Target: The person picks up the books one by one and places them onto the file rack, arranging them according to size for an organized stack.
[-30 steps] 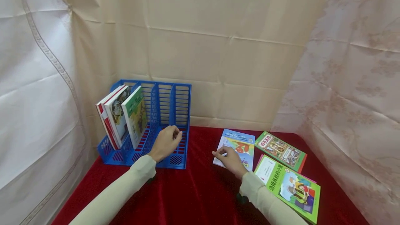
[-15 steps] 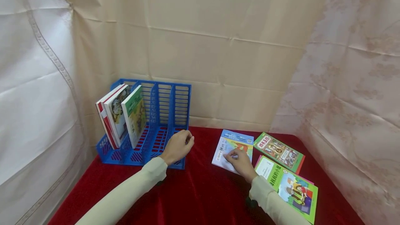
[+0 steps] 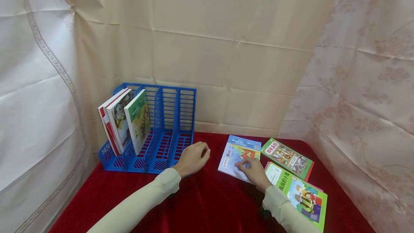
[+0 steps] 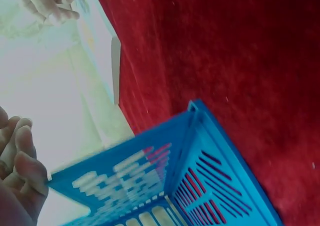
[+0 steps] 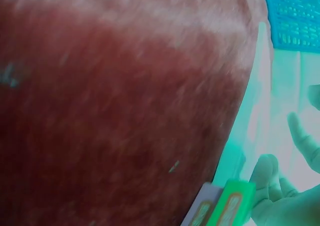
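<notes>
My left hand (image 3: 193, 158) hovers by the front right corner of the blue file rack (image 3: 194, 114), fingers loosely curled and holding nothing. In the left wrist view its fingers (image 4: 27, 168) show beside the rack's slotted end (image 4: 212, 161). My right hand (image 3: 253, 172) is over the lower right part of a thin blue picture book (image 3: 230, 159) lying flat, fingers bent. The right wrist view has this hand (image 5: 285, 198) with thumb and fingers spread apart and nothing between them. Whether any fingertip touches the cover is unclear.
White-edged books (image 3: 113, 121) and a green-topped book (image 3: 139, 121) stand in the rack's left slots. Right of the blue book lie a green-bordered comic-style book (image 3: 287, 156) and a bright green picture book (image 3: 307, 197), each over another. Red cloth (image 3: 207, 204) covers the table; curtains hang behind.
My left hand has moved right and nearer to me, away from over the rack's right slots. My right hand has shifted right and slightly nearer across the blue picture book. The books stay put.
</notes>
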### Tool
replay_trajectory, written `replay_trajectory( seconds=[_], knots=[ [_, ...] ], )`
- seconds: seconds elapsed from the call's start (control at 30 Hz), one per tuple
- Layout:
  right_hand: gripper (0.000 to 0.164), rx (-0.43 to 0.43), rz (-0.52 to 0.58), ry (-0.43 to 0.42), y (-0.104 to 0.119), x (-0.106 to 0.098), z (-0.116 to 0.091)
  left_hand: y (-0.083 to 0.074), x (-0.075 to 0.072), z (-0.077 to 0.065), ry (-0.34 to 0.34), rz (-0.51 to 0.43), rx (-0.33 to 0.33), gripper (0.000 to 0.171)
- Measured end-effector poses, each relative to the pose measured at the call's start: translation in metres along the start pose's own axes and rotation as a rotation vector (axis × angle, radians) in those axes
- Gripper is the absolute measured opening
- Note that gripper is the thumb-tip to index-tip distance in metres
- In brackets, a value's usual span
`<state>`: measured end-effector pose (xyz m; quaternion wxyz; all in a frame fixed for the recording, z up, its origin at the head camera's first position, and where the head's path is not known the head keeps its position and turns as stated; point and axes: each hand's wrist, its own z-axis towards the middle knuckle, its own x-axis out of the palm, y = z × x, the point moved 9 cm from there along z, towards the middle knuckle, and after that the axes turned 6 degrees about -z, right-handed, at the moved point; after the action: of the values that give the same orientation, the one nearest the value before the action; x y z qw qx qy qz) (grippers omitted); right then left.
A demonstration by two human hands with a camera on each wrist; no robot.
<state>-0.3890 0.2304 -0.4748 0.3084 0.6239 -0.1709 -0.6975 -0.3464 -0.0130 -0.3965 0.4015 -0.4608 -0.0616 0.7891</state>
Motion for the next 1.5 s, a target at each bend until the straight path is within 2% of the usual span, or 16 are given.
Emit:
replay_trajectory(
  seconds=[0.13,0.33,0.47,0.6,0.7,0.83,0.93,1.03,1.17,1.27,1.33,1.43,1.5],
  knots=[
    [0.021,0.019,-0.045,-0.008,-0.008,-0.005,-0.001,-0.004,0.012,-0.001,0.027,-0.003,0.016,0.010],
    [0.024,0.046,-0.084,-0.034,-0.013,-0.016,-0.001,-0.008,0.041,-0.009,0.151,-0.012,-0.002,0.010],
    [0.025,0.126,-0.094,-0.051,-0.024,-0.021,-0.002,-0.011,0.056,-0.013,0.217,-0.006,-0.008,0.012],
    [0.028,0.237,-0.054,-0.048,-0.036,-0.022,-0.003,-0.006,0.067,-0.015,0.269,-0.005,-0.041,0.011],
    [0.030,0.283,-0.028,-0.025,-0.041,-0.022,-0.002,-0.001,0.075,-0.017,0.310,-0.016,-0.071,0.011],
    [0.040,0.317,-0.023,-0.006,-0.044,-0.022,-0.001,0.005,0.090,-0.023,0.411,-0.021,-0.091,0.015],
    [0.053,0.363,0.065,0.012,-0.049,-0.022,0.001,0.007,0.099,-0.027,0.484,-0.014,-0.107,0.025],
    [0.062,0.414,0.222,0.007,-0.053,-0.023,0.004,0.009,0.101,-0.029,0.515,-0.026,-0.142,0.037],
    [0.048,0.467,0.511,0.043,-0.056,-0.020,0.006,0.014,0.097,-0.030,0.529,-0.081,-0.221,0.043],
    [0.035,0.502,0.709,0.144,-0.058,-0.012,0.003,0.018,0.095,-0.033,0.533,-0.135,-0.272,0.045],
    [0.033,0.514,0.827,0.218,-0.058,-0.006,0.000,0.020,0.096,-0.034,0.534,-0.163,-0.290,0.044],
    [0.033,0.515,0.919,0.284,-0.057,-0.002,-0.003,0.022,0.096,-0.036,0.527,-0.187,-0.294,0.044],
    [0.036,0.495,0.912,0.308,-0.056,-0.001,-0.004,0.023,0.096,-0.037,0.525,-0.199,-0.293,0.043]
  ],
)
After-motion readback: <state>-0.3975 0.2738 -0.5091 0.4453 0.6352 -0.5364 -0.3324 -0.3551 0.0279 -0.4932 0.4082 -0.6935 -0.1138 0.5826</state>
